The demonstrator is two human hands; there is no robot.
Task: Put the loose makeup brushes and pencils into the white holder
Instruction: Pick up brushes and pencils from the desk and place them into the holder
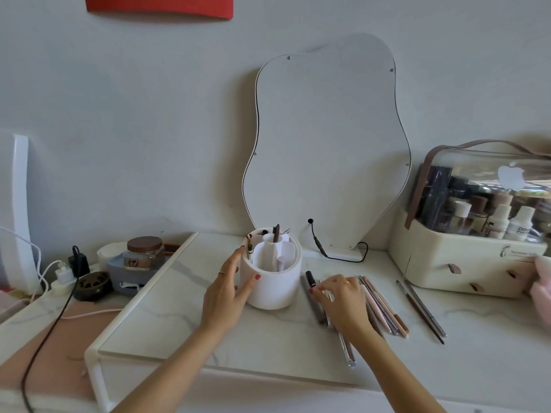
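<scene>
left hand fingers wide against white holder; right hand fingers pinching loose pencils.

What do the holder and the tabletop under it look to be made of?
Holder: matte white, probably plastic or ceramic; smooth, even walls with no shine.
Tabletop: white with grey veining, so marble or a marble-look slab; its light sheen leaves that open.

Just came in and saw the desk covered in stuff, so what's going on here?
A person is tidying makeup tools. The left hand steadies the white holder, which already has a few brushes standing in it. The right hand is picking at the loose pencils and brushes lying on the marble-look tabletop beside it. Two more thin brushes lie apart, further right.
</scene>
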